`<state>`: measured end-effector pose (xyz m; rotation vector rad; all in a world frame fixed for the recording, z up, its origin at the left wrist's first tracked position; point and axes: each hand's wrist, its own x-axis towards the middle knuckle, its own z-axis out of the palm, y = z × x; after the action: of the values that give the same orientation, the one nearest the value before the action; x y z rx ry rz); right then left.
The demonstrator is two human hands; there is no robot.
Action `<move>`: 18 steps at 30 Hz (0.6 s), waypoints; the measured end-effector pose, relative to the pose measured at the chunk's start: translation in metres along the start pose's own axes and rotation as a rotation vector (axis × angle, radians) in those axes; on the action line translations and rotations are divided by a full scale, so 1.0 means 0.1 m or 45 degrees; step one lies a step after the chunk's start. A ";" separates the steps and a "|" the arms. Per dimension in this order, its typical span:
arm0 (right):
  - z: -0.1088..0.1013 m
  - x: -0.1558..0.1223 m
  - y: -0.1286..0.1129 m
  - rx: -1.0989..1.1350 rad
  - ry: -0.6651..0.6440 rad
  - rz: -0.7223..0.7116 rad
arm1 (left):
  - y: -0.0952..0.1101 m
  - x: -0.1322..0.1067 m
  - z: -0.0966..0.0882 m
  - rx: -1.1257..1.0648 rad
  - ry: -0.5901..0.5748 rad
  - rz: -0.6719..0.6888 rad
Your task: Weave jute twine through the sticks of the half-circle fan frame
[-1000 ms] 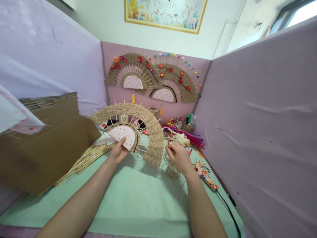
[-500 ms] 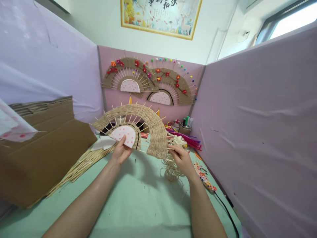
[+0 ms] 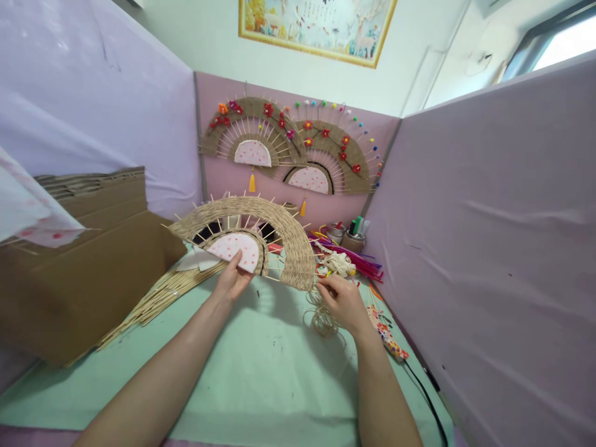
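Observation:
A half-round woven fan (image 3: 288, 239) of tan cord on thin wooden sticks is held upright above the green table (image 3: 261, 379). My left hand (image 3: 231, 282) grips it at its pink dotted centre piece (image 3: 234, 247), fingers closed on the lower edge. My right hand (image 3: 342, 300) pinches the loose tan cord (image 3: 322, 318) at the fan's lower right end. The cord trails down into a small coil on the table below that hand.
Two finished fans (image 3: 288, 146) with red flowers hang on the pink back panel. Cardboard sheets (image 3: 84, 261) and a bundle of sticks (image 3: 162, 298) lie at the left. Coloured pipe cleaners (image 3: 354, 257), pen cups (image 3: 352, 236) and a patterned tool with a black cable (image 3: 388, 338) lie at the right.
The fan has tilted and shifted slightly in my hands. My right hand moved from the fan's right edge down to its lower end, still pinching cord. The camera view shifted a little.

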<state>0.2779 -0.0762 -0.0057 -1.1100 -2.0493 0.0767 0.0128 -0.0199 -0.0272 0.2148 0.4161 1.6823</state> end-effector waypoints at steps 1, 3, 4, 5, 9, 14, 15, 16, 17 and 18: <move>0.01 -0.01 -0.02 -0.034 -0.003 -0.010 | -0.01 0.01 0.00 -0.004 0.010 0.003; 0.02 -0.04 -0.08 -0.075 -0.020 -0.030 | -0.02 0.01 -0.01 -0.012 0.022 0.007; 0.03 -0.05 -0.11 -0.083 -0.037 -0.039 | -0.02 0.01 -0.01 -0.014 0.021 0.008; 0.03 -0.06 -0.13 -0.085 -0.058 -0.043 | -0.02 0.01 -0.01 -0.015 0.018 0.010; 0.04 -0.10 -0.20 -0.058 -0.134 -0.025 | -0.01 0.00 -0.01 -0.021 0.007 0.019; 0.03 -0.15 -0.14 0.036 -0.211 0.001 | 0.01 0.00 0.00 -0.037 -0.009 0.017; 0.02 -0.16 -0.13 0.059 -0.216 0.009 | 0.01 0.01 0.00 -0.040 -0.010 0.015; 0.02 -0.17 -0.11 0.082 -0.218 0.017 | 0.01 0.01 0.00 -0.045 -0.011 0.013; 0.01 -0.18 -0.09 0.103 -0.217 0.024 | 0.02 0.00 0.01 -0.051 -0.013 0.009; 0.01 -0.19 -0.08 0.120 -0.217 0.033 | 0.02 0.00 0.01 -0.058 -0.018 0.006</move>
<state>0.2771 -0.0943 -0.0149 -1.1039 -2.1571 0.2872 0.0115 -0.0198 -0.0259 0.1942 0.3671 1.6924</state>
